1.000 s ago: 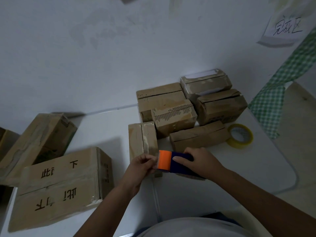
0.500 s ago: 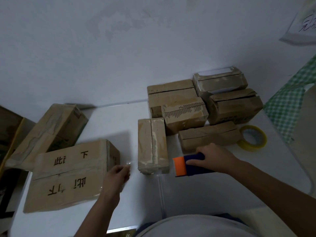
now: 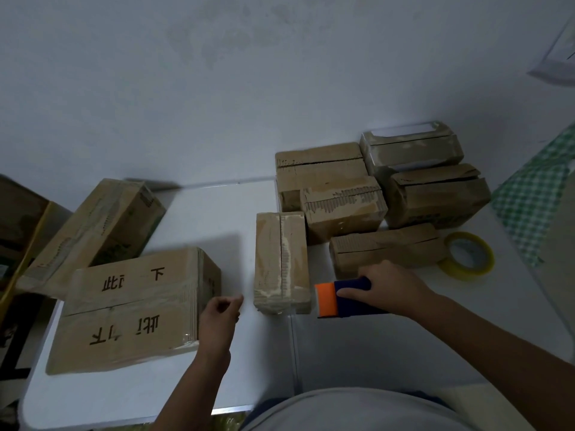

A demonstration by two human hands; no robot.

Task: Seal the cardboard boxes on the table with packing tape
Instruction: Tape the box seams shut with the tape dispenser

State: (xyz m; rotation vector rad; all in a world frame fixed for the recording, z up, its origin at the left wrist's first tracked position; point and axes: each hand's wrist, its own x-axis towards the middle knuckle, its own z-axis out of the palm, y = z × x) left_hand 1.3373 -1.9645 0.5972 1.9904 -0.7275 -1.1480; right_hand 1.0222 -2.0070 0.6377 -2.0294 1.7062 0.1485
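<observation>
My right hand [image 3: 389,290] grips a blue tape dispenser with an orange end [image 3: 326,299], low on the white table [image 3: 214,213] just right of a small cardboard box [image 3: 281,259]. That box has a seam running down its top. My left hand [image 3: 219,315] is left of the box's near end, thumb and forefinger pinched together on the end of a clear tape strip. The strip is barely visible; only a faint sheen shows along the box's near edge. A large box with printed characters [image 3: 133,306] lies right beside my left hand.
Several worn boxes [image 3: 342,209] crowd the back right. A yellow tape roll [image 3: 468,255] lies at the right near a green checked cloth [image 3: 529,197]. Another box [image 3: 93,225] leans at the far left, over the table's edge. The wall stands behind.
My left hand left the dispenser's orange end and moved left past the small box, still pinching. My right hand with the dispenser shifted slightly right of the box.
</observation>
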